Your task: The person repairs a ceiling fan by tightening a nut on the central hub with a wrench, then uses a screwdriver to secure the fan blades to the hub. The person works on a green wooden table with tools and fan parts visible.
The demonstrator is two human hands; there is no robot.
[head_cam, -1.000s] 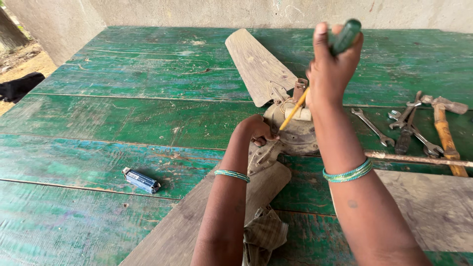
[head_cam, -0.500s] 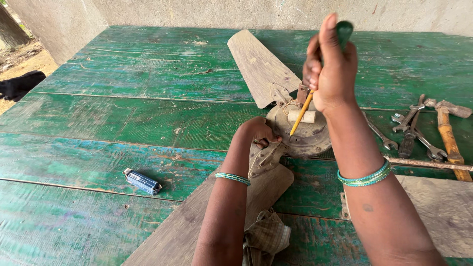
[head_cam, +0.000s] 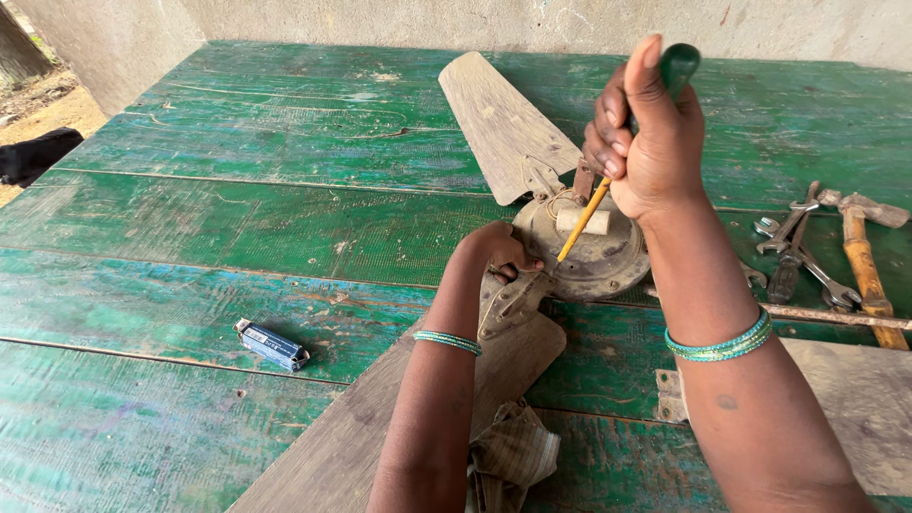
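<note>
Lowering over the last second, the right hand (head_cam: 651, 142) is bringing the screwdriver (head_cam: 608, 185) down from a raised tilt until its yellow shaft is meeting the fan hub (head_cam: 594, 252); the fist is closing round the green handle, so driving looks to be starting; the left hand (head_cam: 499, 249) is staying curled, pinching the hub's edge by a blade bracket (head_cam: 513, 299). Hub is dull, round metal, lying mid-counter (head_cam: 237, 228) on scuffed green planks; blades (head_cam: 499, 123) are flat, worn, grey; rusty spanners (head_cam: 803, 252) are lying right.
</note>
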